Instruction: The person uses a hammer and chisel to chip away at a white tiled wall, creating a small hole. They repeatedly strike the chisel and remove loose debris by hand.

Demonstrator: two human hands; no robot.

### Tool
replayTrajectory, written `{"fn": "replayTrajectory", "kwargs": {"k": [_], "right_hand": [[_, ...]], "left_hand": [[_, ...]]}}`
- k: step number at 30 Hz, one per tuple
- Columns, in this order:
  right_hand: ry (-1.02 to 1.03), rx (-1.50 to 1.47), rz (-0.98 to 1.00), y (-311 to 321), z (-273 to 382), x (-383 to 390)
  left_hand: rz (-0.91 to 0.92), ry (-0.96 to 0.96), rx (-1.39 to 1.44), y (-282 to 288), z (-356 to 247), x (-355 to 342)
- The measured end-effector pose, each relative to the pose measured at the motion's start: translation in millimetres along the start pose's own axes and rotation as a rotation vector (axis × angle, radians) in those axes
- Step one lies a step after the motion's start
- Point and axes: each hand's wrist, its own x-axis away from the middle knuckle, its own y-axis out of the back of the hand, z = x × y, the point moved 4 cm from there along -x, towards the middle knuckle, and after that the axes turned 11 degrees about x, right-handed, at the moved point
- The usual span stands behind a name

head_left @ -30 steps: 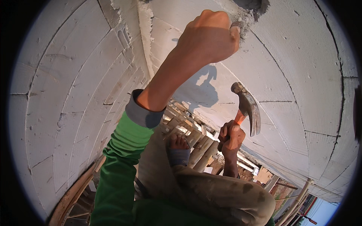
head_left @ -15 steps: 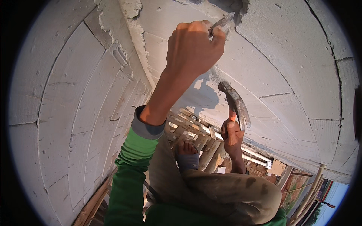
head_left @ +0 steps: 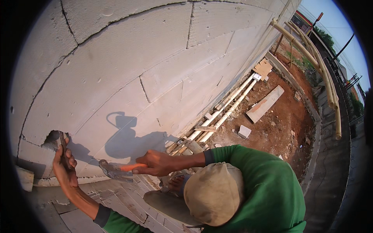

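My left hand (head_left: 65, 169) is wrapped round a chisel (head_left: 63, 149), whose upper end reaches the rough hole (head_left: 50, 140) in the pale block wall (head_left: 128, 54). My fingers partly cover the tool, and its tip in the hole is hard to make out. To the right, my right hand (head_left: 153, 163) grips a claw hammer (head_left: 112, 171) by its orange handle. The hammer's metal head points left, toward my left hand but apart from it and from the chisel.
My bent knee (head_left: 213, 194) in tan trousers is low in the middle. Wooden slats (head_left: 190, 147) lie beneath my foot. Along the wall's base run pale pipes (head_left: 233, 108). A board (head_left: 266, 104) rests on red soil, and bamboo poles (head_left: 311, 58) stand out at the right.
My view has swung to the right, so the hole and both hands now appear farther left and more ground shows. Chisel and hammer stay in the same hands; the hammer now points left.
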Motion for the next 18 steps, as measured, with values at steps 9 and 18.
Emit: {"fn": "replayTrajectory", "kwargs": {"k": [9,18], "right_hand": [[0.245,0.249,-0.078,8,23,-34],[0.419,0.471,-0.061,17,43,-50]], "left_hand": [[0.229,0.071,0.426,7,-3,-7],[0.281,0.206,0.468,-10,3,-2]]}}
